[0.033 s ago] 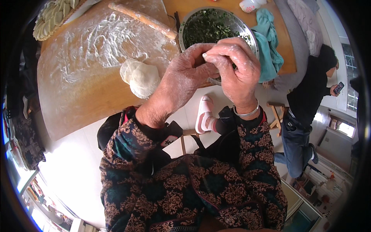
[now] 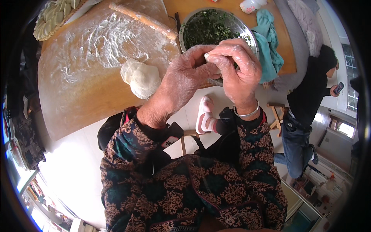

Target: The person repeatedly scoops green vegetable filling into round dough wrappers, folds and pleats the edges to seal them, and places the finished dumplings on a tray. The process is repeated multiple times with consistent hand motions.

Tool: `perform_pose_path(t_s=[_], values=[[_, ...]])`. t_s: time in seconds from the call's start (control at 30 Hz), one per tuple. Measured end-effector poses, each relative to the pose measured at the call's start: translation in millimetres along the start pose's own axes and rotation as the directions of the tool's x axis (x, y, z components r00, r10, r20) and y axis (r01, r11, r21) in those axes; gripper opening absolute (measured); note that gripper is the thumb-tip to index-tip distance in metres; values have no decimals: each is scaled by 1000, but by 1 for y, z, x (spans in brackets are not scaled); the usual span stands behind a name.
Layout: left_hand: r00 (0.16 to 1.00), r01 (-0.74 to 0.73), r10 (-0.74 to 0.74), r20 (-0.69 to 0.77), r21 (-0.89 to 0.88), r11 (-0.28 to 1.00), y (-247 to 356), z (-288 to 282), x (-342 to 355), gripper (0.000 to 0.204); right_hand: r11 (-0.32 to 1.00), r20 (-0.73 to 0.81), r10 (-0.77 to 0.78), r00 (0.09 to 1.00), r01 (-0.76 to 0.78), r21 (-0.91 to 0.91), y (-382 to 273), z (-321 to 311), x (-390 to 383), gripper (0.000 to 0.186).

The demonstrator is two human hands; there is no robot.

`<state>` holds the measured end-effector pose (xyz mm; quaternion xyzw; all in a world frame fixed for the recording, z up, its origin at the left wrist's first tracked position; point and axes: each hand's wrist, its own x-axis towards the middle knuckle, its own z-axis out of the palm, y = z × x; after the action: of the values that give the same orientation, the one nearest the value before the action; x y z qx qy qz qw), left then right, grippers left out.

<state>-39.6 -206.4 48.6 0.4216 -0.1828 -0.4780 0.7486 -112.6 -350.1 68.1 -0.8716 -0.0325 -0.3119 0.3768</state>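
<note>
My left hand [image 2: 187, 77] and my right hand [image 2: 239, 75], both dusted with flour, meet over a steel bowl of chopped greens [image 2: 205, 25]. Their fingers are curled together around something small, of which only a pale bit shows; the rest is hidden. To their left, soft white dough rounds [image 2: 141, 77] lie stacked on the floured board [image 2: 85, 96]. A wooden rolling pin [image 2: 143, 21] rests diagonally across the board's far part.
A tray of formed dumplings [image 2: 52, 19] sits at top left. Beside the bowl are a teal cloth [image 2: 268, 50] and a white container [image 2: 251, 5] on the table [image 2: 288, 54]. At right, another person [image 2: 305, 100] holds a phone [image 2: 338, 88], near a wooden stool [image 2: 276, 116].
My two hands have shifted very slightly right and down, still joined at the fingers. Little else differs.
</note>
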Motion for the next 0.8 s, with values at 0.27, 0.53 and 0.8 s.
perform_pose_path(t_s=[0.27,0.53,0.8], values=[[997,49,-42,-69,99,994,3,2,-1,32,966,121,142,982,-164,200,6,0,0,21],[994,-110,110,3,-44,993,1,8,4,33,968,7,127,992,-126,215,0,0,3,19],[995,-87,81,-62,-109,990,-4,10,7,34,914,-77,32,997,2,407,6,10,3,29]])
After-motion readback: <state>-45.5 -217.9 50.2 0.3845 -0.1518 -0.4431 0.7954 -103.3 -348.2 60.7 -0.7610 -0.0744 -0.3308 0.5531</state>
